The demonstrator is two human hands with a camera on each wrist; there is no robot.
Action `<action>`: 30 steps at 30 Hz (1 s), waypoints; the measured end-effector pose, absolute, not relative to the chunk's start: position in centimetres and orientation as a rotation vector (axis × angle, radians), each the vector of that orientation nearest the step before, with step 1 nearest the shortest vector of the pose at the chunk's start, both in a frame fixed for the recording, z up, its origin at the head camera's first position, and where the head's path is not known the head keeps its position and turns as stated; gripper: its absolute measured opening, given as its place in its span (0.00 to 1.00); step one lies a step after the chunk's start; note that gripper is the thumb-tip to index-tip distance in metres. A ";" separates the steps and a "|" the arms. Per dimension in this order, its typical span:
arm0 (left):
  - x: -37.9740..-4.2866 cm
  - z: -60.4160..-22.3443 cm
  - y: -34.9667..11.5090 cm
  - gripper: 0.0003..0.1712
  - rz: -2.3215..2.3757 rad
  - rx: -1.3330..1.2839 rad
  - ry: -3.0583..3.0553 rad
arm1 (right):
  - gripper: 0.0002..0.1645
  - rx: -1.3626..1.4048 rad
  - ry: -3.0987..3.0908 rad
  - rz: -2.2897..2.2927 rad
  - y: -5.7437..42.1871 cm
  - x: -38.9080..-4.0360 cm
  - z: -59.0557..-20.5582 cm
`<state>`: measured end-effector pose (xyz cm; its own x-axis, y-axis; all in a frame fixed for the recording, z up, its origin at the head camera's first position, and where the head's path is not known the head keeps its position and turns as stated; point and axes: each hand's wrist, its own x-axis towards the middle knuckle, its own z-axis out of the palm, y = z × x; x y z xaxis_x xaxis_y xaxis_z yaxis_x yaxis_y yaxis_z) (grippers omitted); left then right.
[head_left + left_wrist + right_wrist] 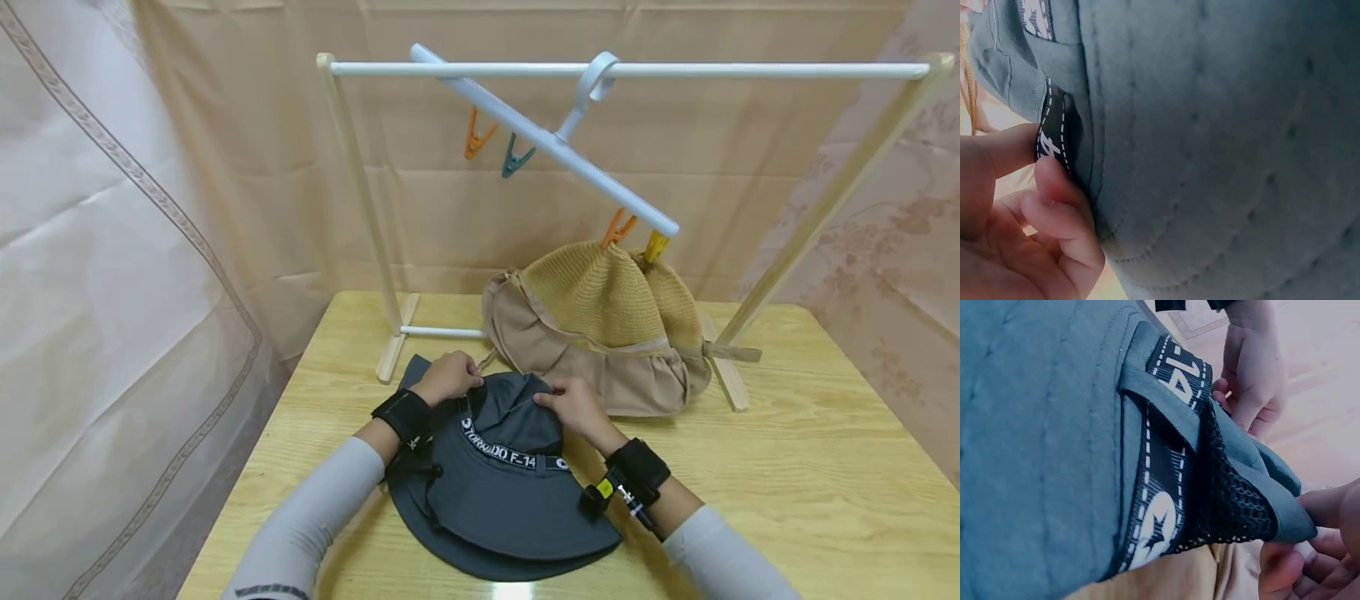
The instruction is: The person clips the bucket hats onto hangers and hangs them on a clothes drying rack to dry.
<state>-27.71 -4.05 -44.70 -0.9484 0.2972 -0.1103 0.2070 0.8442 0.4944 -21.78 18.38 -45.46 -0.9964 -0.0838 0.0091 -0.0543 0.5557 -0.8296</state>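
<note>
A dark grey-blue bucket hat (510, 508) lies on the table, its wide brim toward me. A black band (498, 451) lettered TORNADO F-14 runs round the crown. My left hand (448, 377) pinches the crown's left side; in the left wrist view its thumb and fingers (1063, 219) hold the hat at the lettered band. With my right hand (577, 407) I pinch the crown's right edge. The right wrist view shows that fold of grey cloth (1288, 519) between thumb and fingers, beside black mesh.
A rack with a white top bar (712, 71) stands behind. From it hangs a tilted pale-blue hanger (525, 125) with orange, teal and yellow clips. Two clips grip a tan woven hat (592, 300) whose brown brim reaches the table (810, 467), just behind my hands.
</note>
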 end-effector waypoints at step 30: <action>-28.8 -39.9 -4.9 0.21 0.687 0.379 3.014 | 0.11 -0.386 2.914 -1.346 17.5 -23.3 -39.1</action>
